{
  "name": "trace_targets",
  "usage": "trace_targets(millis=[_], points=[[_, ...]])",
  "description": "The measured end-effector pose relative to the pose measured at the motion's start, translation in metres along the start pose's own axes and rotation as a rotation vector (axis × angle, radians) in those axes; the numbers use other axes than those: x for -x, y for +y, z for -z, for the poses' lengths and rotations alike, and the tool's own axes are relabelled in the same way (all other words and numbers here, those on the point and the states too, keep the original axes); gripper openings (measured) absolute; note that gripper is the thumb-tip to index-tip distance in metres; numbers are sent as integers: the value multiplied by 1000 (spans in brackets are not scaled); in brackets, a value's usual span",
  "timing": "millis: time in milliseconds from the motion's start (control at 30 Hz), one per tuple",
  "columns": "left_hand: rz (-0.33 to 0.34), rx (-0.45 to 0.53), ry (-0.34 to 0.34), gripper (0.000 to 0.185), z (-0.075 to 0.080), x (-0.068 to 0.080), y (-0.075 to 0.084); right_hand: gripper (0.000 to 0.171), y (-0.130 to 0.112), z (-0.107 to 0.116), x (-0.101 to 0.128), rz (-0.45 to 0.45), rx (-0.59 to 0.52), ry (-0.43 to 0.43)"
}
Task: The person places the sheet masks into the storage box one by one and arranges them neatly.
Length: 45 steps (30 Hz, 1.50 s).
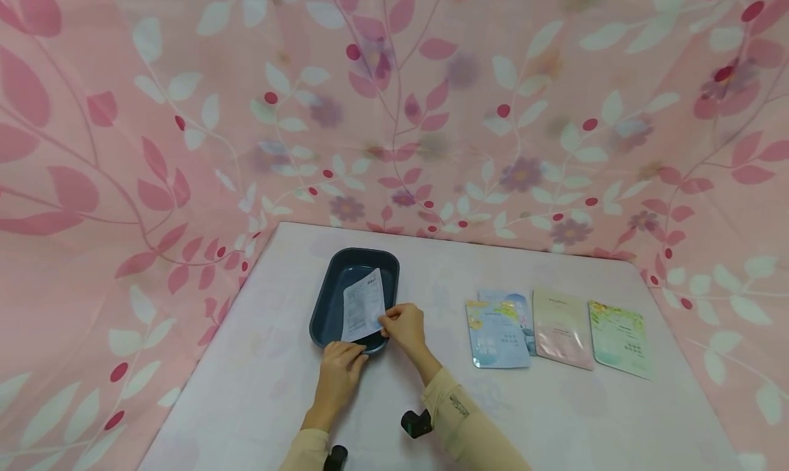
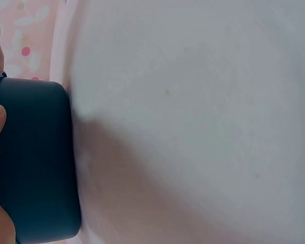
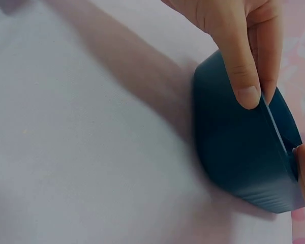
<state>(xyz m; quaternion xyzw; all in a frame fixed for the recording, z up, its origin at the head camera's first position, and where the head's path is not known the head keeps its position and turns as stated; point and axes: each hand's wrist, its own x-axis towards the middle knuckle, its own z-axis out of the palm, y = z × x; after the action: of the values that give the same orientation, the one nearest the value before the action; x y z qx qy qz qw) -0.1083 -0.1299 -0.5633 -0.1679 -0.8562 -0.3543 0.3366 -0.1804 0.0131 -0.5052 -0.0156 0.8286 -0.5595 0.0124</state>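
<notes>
A dark blue rectangular plastic tub (image 1: 317, 313) stands on the table at left of centre in the head view. Inside it a pale sheet mask packet (image 1: 362, 307) leans at a slant, with small printed text facing up. My right hand (image 1: 405, 327) pinches the packet's lower right edge near the tub's rim. In the right wrist view, the thumb (image 3: 247, 94) lies by the rim's outer side. My left hand (image 1: 337, 375) holds the tub's near rim, close to the packet's bottom edge. Its exact hold is partly hidden in both wrist views.
To the right lie several more sheet mask packets: a blue one (image 1: 498, 337) overlapping another blue one (image 1: 524, 307), a beige-pink one (image 1: 562, 327) and a green one (image 1: 619, 341). The white-covered table (image 1: 431, 272) meets a pink floral curtain (image 1: 394, 115) behind and at both sides.
</notes>
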Motion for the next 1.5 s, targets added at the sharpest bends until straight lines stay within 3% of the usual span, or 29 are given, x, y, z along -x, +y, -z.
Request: trace_targets(millis=[333, 600, 833, 1000, 1133, 1300, 1500], points=[[23, -10, -17, 21, 0, 1, -1, 18, -12, -14, -7, -94, 459, -24], [30, -20, -13, 23, -1, 1, -2, 20, -11, -20, -9, -56, 584, 14], [31, -28, -13, 21, -1, 1, -2, 19, -7, -21, -7, -13, 549, 34], [39, -35, -19, 21, 0, 2, -2, 16, -4, -14, -2, 49, 417, 43], [37, -37, -13, 22, 0, 1, -2, 14, -2, -3, 1, 113, 308, 59], [36, -36, -11, 22, 1, 0, -2, 14, -1, 12, 2, 195, 247, 67], [46, -32, -23, 20, 0, 1, -1, 13, -5, 32, 6, 208, 187, 66]])
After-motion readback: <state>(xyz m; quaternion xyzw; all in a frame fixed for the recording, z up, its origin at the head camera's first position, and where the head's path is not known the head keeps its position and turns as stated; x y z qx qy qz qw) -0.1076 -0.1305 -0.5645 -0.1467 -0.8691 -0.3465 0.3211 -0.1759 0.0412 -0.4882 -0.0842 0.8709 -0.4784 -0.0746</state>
